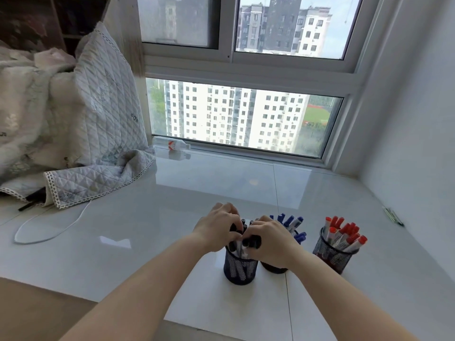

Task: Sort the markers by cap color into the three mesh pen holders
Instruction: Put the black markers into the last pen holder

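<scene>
Black-capped markers (243, 228) stand bunched in the left mesh holder (240, 268); the left hand (218, 228) and right hand (269, 242) both curl around their tops.

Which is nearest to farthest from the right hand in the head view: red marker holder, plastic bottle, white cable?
From the right hand:
1. Red marker holder, just to its right on the sill.
2. White cable, far left, below the quilt's edge.
3. Plastic bottle, lying by the window at the back.
</scene>
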A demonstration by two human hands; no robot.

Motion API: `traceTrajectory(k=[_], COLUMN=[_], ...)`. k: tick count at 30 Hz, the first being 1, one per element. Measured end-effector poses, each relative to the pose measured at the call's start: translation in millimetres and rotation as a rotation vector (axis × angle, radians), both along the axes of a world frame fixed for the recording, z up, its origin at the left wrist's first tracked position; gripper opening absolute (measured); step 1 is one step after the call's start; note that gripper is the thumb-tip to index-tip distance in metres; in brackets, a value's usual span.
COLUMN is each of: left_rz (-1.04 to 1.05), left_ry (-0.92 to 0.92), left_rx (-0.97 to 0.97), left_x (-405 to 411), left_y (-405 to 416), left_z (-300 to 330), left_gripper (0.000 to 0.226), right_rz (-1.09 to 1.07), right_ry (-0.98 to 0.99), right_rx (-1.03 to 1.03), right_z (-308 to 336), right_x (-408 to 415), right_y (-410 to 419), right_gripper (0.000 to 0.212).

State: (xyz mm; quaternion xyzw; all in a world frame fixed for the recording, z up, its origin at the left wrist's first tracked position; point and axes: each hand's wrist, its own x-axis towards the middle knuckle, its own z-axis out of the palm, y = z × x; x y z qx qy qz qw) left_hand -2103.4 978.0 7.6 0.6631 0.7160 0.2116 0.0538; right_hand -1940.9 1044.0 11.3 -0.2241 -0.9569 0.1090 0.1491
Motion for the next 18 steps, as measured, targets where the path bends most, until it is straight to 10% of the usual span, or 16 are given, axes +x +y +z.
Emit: traceTrajectory(k=[11,18], left_rz=[0.12,0.489], left_ry=[-0.483,-1.598], left_rx=[0.333,0.627], left_x=[-27.5,-44.8], left_y=[-17.0,-32.2], left_z=[57.8,35.9], left_gripper=[0.012,0.014], right_rz=[-0.312,-0.488], right_ry=[0.775,1.112], right_rx=[-0.534,-0.947], right_z=[58.6,50.2], right_x=[9.6,14.7], right_y=[7.1,7.0], right_gripper=[0.006,0.009])
